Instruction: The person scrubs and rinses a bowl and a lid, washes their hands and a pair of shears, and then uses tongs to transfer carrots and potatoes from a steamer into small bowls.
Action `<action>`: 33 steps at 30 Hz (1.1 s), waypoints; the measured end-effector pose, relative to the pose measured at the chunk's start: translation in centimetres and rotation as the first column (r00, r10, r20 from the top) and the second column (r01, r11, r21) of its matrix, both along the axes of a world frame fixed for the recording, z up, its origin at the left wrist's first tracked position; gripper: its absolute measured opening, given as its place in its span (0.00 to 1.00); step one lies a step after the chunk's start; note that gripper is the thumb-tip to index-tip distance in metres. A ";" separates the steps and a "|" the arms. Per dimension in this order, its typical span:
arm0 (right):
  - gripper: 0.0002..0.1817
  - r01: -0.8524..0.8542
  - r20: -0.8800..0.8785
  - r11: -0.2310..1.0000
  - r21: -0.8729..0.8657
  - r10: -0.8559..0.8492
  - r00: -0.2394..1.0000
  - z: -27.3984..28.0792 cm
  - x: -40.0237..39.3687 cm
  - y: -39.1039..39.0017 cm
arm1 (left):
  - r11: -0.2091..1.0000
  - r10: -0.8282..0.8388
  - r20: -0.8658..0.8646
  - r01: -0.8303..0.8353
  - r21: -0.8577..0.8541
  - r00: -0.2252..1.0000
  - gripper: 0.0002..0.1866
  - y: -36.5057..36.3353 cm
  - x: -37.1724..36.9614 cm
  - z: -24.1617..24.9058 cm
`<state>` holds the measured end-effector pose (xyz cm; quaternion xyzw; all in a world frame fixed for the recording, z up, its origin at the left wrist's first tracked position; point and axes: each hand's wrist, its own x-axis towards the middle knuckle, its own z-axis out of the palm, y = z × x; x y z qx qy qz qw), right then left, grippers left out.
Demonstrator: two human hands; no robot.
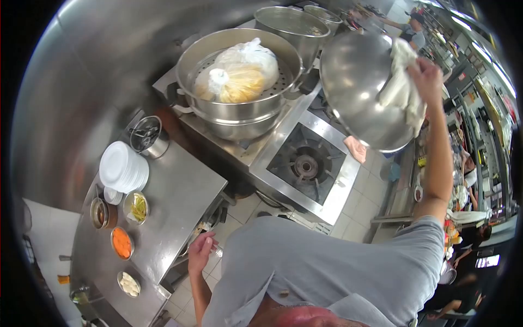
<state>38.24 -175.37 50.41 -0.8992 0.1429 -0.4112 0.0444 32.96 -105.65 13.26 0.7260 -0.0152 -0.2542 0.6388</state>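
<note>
My right hand is raised at the upper right, closed around a white cloth draped over the edge of a large, round steel lid. The lid is tilted beside the steamer pot. Two tied plastic bags sit in the pot's perforated upper tier: one with yellow contents, the other whitish. My left hand hangs low by the counter's edge, its fingers loosely bent and apart. I see no object clearly held in it.
A gas burner lies right of the steamer, with a pink piece near its edge. Another large pot stands behind. On the steel counter are stacked white plates, a utensil container and orange-filled bowl. A person stands far off.
</note>
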 end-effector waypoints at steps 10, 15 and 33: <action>0.13 -0.199 -0.141 0.979 -0.045 0.191 0.971 10.6 18.3 15.9 | 0.990 0.136 0.046 -0.135 -0.032 0.990 0.19 1.9 -3.5 0.2; 0.24 -0.454 -0.211 0.891 0.002 0.444 0.871 5.1 28.4 20.4 | 0.959 0.285 0.027 -0.285 -0.006 0.958 0.19 3.1 -7.5 0.4; 0.26 -0.536 -0.346 0.844 0.006 0.504 0.791 -1.2 38.9 21.7 | 0.856 0.515 0.026 -0.516 0.042 0.857 0.24 0.5 -12.1 2.6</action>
